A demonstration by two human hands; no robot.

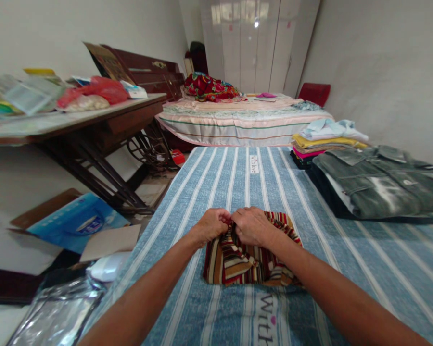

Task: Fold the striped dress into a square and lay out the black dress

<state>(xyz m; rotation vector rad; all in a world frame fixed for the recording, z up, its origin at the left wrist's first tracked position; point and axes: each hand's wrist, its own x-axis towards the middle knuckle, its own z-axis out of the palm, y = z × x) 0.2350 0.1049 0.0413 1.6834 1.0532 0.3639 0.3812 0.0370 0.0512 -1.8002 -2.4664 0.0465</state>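
Observation:
A striped cloth garment (238, 264) in red, brown, tan and black lies bunched on the blue-and-white striped table cover (187, 202). Its exact kind is hard to make out. My left hand (213, 225) pinches the upper left edge, fingers closed. Right beside it, my right hand (250, 226) is closed on the same upper edge, its fingertips close to those of the left. Folds rise between the hands, and the right forearm hides part of the garment's right side.
To the right lie a folded dark green denim jacket (386, 182) and a stack of folded clothes (328, 137). A sewing-machine table (130, 108) bears bags at the left. Below it sits an open blue cardboard box (82, 223). A bed (238, 125) stands beyond.

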